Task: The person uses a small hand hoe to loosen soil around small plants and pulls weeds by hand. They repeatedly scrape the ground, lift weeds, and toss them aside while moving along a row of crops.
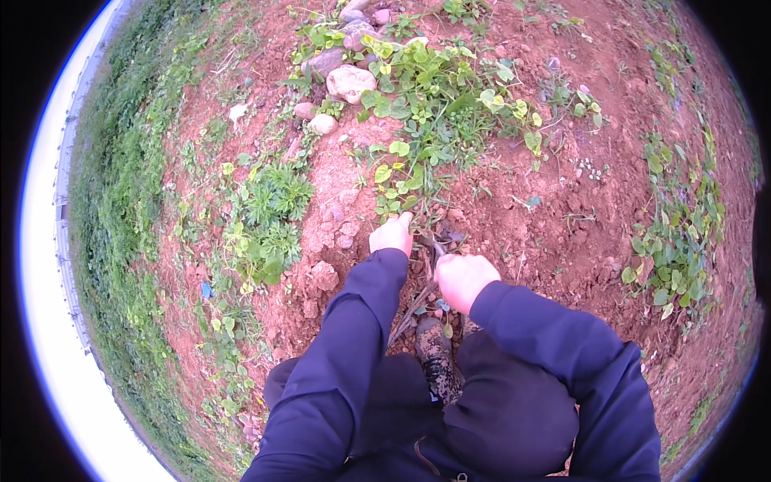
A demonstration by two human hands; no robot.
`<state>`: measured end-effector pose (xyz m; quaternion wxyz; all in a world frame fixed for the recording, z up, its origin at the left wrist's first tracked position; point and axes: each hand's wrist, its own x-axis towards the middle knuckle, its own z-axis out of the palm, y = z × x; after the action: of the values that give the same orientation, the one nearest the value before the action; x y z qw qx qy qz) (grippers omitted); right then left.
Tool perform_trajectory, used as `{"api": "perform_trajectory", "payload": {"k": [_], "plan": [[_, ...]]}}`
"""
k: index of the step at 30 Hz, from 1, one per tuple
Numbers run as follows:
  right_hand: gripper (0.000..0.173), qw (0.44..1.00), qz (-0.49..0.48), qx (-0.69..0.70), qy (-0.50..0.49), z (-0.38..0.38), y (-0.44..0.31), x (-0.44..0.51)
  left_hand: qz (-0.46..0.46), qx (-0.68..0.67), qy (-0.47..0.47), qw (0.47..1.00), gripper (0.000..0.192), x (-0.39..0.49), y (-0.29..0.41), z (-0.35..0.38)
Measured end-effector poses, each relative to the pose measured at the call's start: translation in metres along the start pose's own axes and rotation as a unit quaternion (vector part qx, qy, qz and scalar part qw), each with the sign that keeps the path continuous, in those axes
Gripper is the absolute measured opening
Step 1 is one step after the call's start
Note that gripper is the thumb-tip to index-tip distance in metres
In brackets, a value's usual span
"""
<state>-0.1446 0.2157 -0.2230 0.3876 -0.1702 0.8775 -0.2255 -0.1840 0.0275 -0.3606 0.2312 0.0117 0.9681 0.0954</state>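
Note:
In the head view, my right hand (467,280) is closed in a fist around what looks like a tool's handle; a short grey piece (438,247) sticks out beyond it towards the soil. Just left of it, my left hand (393,234) reaches to the lower edge of a patch of green leafy vines (415,181), fingers close together at the stems. Whether it grips a stem is hidden. Dry brown stalks (412,313) lie on the reddish soil between my arms, above my camouflage-patterned shoe (437,355).
Stones, among them a large pale one (351,84), lie at the top beside the vines. A serrated-leaf plant (280,193) grows left of my hands, above clods of soil (324,276). More vines (674,265) stand at the right, and dense greenery (120,241) covers the far left.

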Motion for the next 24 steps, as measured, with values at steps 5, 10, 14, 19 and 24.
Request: {"api": "perform_trajectory", "payload": {"k": [5, 10, 14, 19, 24], "plan": [[0.018, 0.998, 0.038, -0.009, 0.055, 0.025, -0.002, 0.017, -0.081, -0.111, 0.081, 0.987, 0.040, 0.007, -0.011, 0.007], [0.023, 0.998, 0.020, 0.031, 0.060, 0.022, 0.011, 0.055, -0.104, -0.156, 0.083, 0.979, 0.045, 0.005, -0.019, 0.015], [0.023, 0.998, 0.009, 0.009, 0.059, 0.038, 0.046, 0.040, -0.123, -0.172, 0.089, 0.973, 0.045, 0.008, -0.025, 0.027], [0.028, 0.996, -0.011, 0.001, 0.091, 0.073, 0.075, 0.022, -0.105, -0.257, 0.152, 0.949, 0.043, 0.008, -0.040, 0.060], [0.030, 0.995, 0.031, 0.072, 0.067, 0.084, 0.083, 0.026, -0.122, -0.373, 0.187, 0.900, 0.039, 0.023, -0.050, 0.075]]}}
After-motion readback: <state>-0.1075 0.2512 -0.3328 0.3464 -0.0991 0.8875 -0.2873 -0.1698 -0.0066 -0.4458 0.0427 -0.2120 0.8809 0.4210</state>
